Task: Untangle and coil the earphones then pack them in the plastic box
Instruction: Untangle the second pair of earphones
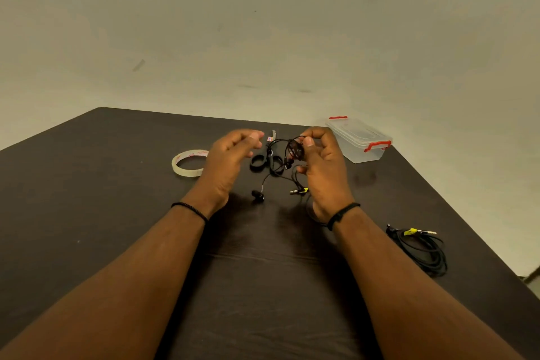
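Note:
Black earphones (pixel 293 150) hang in a small coil above the dark table, pinched between thumb and fingers of my right hand (pixel 321 166). An earbud (pixel 258 195) and a yellow-collared jack plug (pixel 298 191) dangle below the coil. My left hand (pixel 230 161) hovers just left of the cable with fingers loosely curled and holds nothing. The clear plastic box (pixel 360 142) with red clips stands closed at the far right of the table. A second coiled black cable with a yellow plug (pixel 420 248) lies on the table near my right forearm.
Black-handled scissors (pixel 264 158) lie behind my hands. A roll of clear tape (pixel 188 163) lies left of my left hand. The table (pixel 87 199) ends close behind the box and along the right side.

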